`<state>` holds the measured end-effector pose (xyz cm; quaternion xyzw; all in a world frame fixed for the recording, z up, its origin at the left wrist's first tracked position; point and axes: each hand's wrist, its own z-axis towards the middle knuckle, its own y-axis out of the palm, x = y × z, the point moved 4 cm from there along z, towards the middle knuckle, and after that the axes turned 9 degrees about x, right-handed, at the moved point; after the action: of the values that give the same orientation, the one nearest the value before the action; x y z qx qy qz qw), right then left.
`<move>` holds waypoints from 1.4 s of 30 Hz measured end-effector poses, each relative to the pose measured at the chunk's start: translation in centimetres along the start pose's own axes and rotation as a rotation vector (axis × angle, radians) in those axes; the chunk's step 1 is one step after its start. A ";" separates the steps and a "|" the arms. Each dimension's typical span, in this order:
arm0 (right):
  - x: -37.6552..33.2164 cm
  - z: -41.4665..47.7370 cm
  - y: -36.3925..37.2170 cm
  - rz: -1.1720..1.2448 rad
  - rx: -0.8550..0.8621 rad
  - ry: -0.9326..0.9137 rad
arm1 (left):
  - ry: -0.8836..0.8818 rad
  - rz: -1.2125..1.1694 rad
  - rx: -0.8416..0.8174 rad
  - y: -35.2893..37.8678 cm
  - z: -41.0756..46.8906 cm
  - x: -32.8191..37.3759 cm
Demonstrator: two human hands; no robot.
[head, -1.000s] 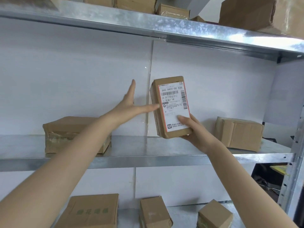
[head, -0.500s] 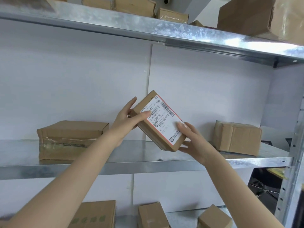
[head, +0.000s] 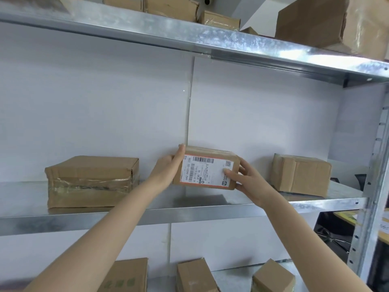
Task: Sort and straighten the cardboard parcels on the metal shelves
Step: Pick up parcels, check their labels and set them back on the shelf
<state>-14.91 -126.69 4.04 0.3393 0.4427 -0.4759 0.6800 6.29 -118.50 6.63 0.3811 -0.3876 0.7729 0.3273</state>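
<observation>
A small cardboard parcel point(head: 207, 166) with a white, red-bordered shipping label lies lengthwise over the middle metal shelf point(head: 189, 211), its label facing me. My left hand point(head: 168, 168) holds its left end, fingers straight along the side. My right hand point(head: 244, 178) grips its right end, thumb on the label and fingers curled behind. A wide taped parcel point(head: 92, 182) sits to the left on the same shelf. A squarer parcel point(head: 301, 174) sits to the right.
The upper shelf point(head: 210, 36) carries several parcels, a large one point(head: 336, 22) at the right. Three boxes point(head: 193, 275) stand on the lower shelf. A perforated steel upright point(head: 370, 197) borders the right side. White wall panels back the shelves.
The labelled parcel has been turned from upright to lying lengthwise and lowered to the middle shelf. My left hand went from touching its side to holding its left end.
</observation>
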 end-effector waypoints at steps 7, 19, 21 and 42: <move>1.5 -0.1 0.6 -0.107 0.003 0.043 | -0.051 0.198 0.079 1.1 -0.1 -2.3; -2.7 -2.1 -9.6 -0.603 0.550 -0.191 | 0.461 0.203 0.164 8.5 -2.2 5.8; -3.4 -2.3 -14.5 -0.655 0.723 -0.236 | 0.517 0.171 0.083 12.2 -2.6 7.5; 2.0 3.2 -30.4 -0.139 0.085 0.215 | 0.019 -0.058 -0.098 31.0 3.5 8.4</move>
<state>-42.54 -139.90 2.18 0.3852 0.5149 -0.5012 0.5790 -21.51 -134.74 4.28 0.3684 -0.4108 0.7467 0.3714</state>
